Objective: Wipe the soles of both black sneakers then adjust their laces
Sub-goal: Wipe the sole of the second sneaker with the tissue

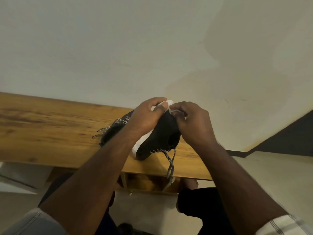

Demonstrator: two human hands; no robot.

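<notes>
Sleeves, pale and striped, framed the bottom corners of the head view, and two bare forearms reached up from them to the wooden counter [50, 133]. His left hand [145, 116] gripped the raised sneaker [160, 134] across its white sole, fingers curled over the upper end. His right hand [194, 122] pinched a small white wipe [171, 110] against that same end of the sole, fingers bunched tight on it. That shoe stood tilted on its lower end on the counter, its long axis running from lower left up to the right, the sole facing left and the opening toward him; a speckled lace [171, 160] dangled past the counter edge. Behind it the second sneaker [113, 131] lay on the counter, laces trailing left. I judged the knit upper soft and light, the sole firm, so holding it by the sole edge looked the surest grip.
</notes>
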